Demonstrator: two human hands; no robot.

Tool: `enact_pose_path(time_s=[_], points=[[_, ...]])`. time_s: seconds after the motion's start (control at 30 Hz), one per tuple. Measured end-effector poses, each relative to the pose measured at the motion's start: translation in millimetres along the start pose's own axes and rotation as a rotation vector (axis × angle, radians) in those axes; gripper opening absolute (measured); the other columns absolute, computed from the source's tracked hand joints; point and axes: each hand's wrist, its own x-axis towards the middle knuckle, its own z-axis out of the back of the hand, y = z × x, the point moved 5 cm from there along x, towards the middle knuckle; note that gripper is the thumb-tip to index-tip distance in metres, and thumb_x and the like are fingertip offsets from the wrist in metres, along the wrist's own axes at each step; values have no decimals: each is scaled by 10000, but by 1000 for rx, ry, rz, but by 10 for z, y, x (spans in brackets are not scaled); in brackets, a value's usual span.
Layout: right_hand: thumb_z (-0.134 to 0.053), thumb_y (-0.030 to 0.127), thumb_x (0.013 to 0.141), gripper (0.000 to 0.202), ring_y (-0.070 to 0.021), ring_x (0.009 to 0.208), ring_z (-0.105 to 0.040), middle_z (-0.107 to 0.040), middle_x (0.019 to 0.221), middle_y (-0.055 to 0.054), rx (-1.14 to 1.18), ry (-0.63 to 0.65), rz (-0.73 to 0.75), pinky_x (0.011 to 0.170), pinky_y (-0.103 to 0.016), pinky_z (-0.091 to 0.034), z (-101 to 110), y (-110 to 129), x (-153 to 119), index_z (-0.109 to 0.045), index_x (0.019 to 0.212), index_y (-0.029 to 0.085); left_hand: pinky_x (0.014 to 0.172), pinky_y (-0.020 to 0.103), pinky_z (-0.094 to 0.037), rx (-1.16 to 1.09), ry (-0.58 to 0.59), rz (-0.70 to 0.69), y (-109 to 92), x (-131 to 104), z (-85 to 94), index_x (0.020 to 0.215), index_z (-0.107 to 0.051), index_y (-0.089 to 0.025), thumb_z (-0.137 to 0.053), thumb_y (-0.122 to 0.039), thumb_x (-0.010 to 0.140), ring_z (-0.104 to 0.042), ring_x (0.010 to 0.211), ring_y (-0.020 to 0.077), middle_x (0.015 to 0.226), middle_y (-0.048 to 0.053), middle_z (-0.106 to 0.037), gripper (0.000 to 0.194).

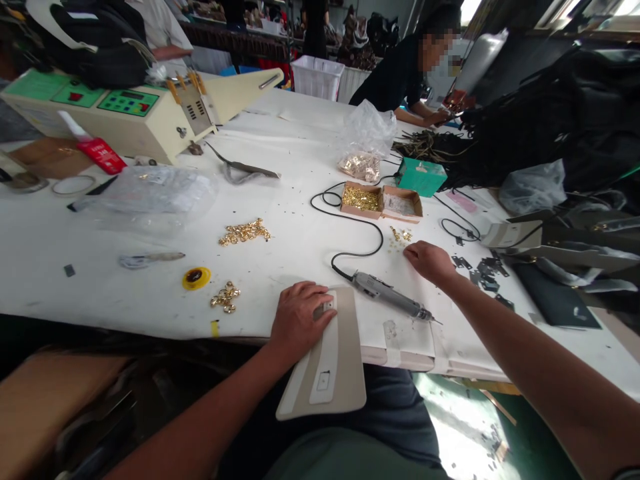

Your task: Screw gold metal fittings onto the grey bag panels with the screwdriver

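Note:
My left hand (301, 319) rests on the upper part of a beige flat panel (350, 347), thumb and fingers spread around a small plate on it. The panel overhangs the table's front edge. Farther right, my right hand (429, 261) has its fingers curled together beside a small pile of gold pieces (401, 234); what its fingertips hold, if anything, is hidden. Between the hands lies a grey electric screwdriver (390, 295) with a black cord. Behind it, an open cardboard box (361, 200) contains small gold parts.
Gold hardware (245, 231), a yellow round container (196, 278) and a plastic bag (165, 193) lie to the left. A cream machine (125, 113) stands at the back left. Black plates (487, 273) and a green box (421, 176) are at the right. A person (400, 73) leans over the far side.

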Motion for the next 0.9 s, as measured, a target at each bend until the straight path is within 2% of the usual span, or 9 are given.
enact_pose_path(time_s=[0.17,0.27,0.37,0.43,0.5,0.6,0.7,0.9], points=[[-522,391,935,311,-256,883,-657,-760,1040,-119,-6,-67,-84,706,-326,-416,63,11,-93,-766,931,198,1077,498,-420,-11,3,5,-25,-24,-1,1060,-752,-281,-756,-300,872,-593,1246,274,1231,19,-757,189],[-575,423,912,289,-253,841,-670,-770,953,-111,187,-128,-156,713,-332,-450,197,161,-224,-758,942,202,1073,484,-422,-19,15,14,-21,-37,-13,1069,-745,-279,-765,-315,863,-587,1248,271,1236,22,-752,210],[-620,494,908,317,-218,734,-659,-733,807,-77,533,-58,-104,699,-321,-493,273,635,-475,-728,953,199,1069,479,-416,-27,23,16,-13,-46,-22,1090,-741,-282,-758,-335,869,-580,1253,271,1243,20,-749,228],[-616,529,922,327,-191,683,-627,-700,773,-47,672,122,27,660,-304,-494,234,1111,-684,-705,930,214,1071,482,-406,-30,29,15,-10,-50,-23,1095,-740,-278,-749,-351,875,-573,1255,274,1245,19,-749,232],[-601,510,942,295,-183,705,-621,-694,808,-34,692,261,181,674,-301,-497,169,1561,-877,-698,912,233,1071,483,-399,-30,33,10,-12,-52,-23,1095,-738,-269,-741,-367,881,-568,1257,275,1247,21,-748,236],[-571,435,965,243,-198,815,-642,-709,896,-36,633,276,311,779,-321,-510,58,1953,-1012,-698,878,247,1067,479,-401,-22,37,2,-19,-55,-25,1108,-731,-255,-728,-364,888,-563,1261,273,1251,26,-745,246],[-565,393,970,217,-210,878,-651,-717,927,-37,599,258,341,838,-337,-508,-72,2045,-1007,-703,875,254,1059,474,-406,-17,42,2,-19,-61,-30,1121,-723,-253,-714,-346,894,-565,1255,270,1247,27,-746,246],[-591,391,950,180,-233,914,-668,-737,939,-36,572,257,316,848,-362,-504,-191,2012,-972,-711,889,272,1054,485,-404,-29,43,9,0,-70,-37,1134,-712,-256,-693,-368,911,-562,1251,275,1241,30,-747,251]])
